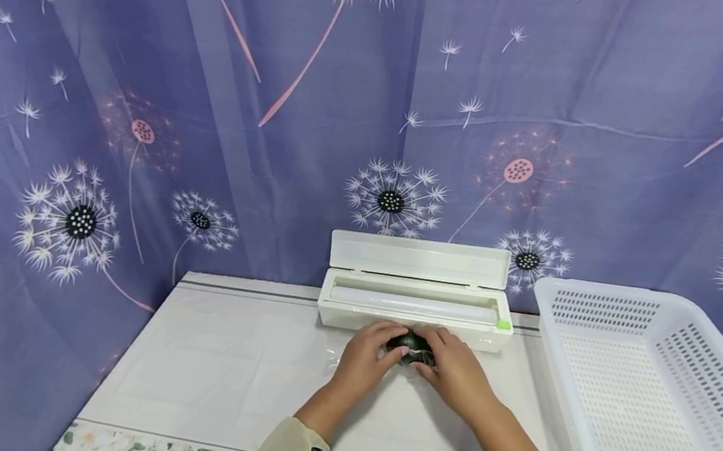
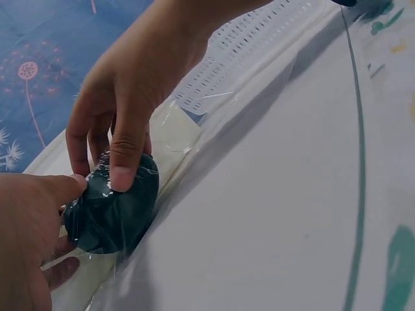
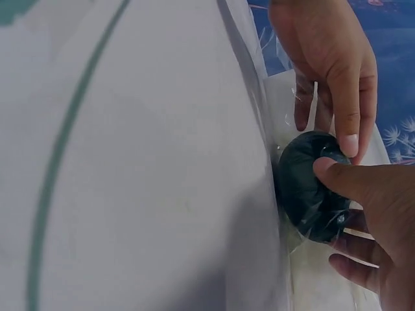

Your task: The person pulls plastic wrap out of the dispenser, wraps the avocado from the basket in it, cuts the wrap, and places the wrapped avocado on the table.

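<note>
Before the open cling-film dispenser (image 1: 349, 319), left hand (image 1: 366, 356) and right hand (image 1: 457, 371) are clamping fingers on a dark-green item (image 1: 410, 342), seemingly mostly wrapped, loose film (image 1: 333, 361) remaining

My left hand (image 2: 29, 227) and right hand (image 2: 133, 78) grip dark green item (image 2: 123, 217), clear film (image 2: 98, 186) round it; white counter (image 2: 259, 194), perforated basket (image 2: 246, 35), blue curtain (image 2: 48, 32).

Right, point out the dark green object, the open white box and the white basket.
Dark green object (image 3: 300, 191): right wrist view, on its film-covered side.
Open white box (image 1: 414, 319): head view, on its front wall, near the upper edge.
White basket (image 1: 644, 423): head view, on its slotted bottom.
</note>
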A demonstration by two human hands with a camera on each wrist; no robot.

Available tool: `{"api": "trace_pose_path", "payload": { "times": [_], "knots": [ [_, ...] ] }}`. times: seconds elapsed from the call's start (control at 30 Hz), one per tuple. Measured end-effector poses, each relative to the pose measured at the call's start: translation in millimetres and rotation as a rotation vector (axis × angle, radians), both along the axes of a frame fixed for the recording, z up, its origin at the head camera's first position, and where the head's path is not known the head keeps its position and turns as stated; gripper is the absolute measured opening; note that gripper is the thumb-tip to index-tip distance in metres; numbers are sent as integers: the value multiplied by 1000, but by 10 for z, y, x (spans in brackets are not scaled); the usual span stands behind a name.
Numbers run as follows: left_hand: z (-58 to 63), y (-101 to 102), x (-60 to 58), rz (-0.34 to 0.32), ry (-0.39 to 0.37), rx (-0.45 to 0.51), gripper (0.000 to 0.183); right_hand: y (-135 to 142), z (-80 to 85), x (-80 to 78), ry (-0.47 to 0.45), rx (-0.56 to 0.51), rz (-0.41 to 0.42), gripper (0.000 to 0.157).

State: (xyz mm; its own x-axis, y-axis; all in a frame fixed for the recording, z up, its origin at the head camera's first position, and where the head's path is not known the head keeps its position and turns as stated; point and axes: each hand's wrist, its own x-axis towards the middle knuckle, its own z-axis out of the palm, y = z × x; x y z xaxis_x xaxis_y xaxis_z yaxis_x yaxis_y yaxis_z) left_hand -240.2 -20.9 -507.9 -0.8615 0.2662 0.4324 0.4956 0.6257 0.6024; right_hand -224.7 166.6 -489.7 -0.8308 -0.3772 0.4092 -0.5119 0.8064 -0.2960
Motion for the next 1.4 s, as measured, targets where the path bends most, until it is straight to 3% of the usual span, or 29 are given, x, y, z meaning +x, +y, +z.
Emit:
{"api": "trace_pose_path", "payload": {
  "times": [0.13,0.27,0.4,0.5,0.87,1.17,1.4],
  "knots": [
    [24,11,32,48,65,-25,34,11,11,-10,-25,-48,7,58],
    [84,3,99,96,230,-95,32,13,38,-17,-56,-81,5,56],
    [137,14,186,72,385,-223,29,19,76,-16,-92,-101,-2,55],
    [128,25,236,46,444,-310,27,18,104,-11,-112,-103,-8,54],
    [67,21,288,57,429,-433,48,12,166,11,-145,-98,-25,52],
    [45,22,210,70,424,-476,64,-1,187,-5,-146,-164,-45,51],
    [80,24,148,89,444,-479,61,-11,216,-14,-117,-193,-69,47]
  ]
}}
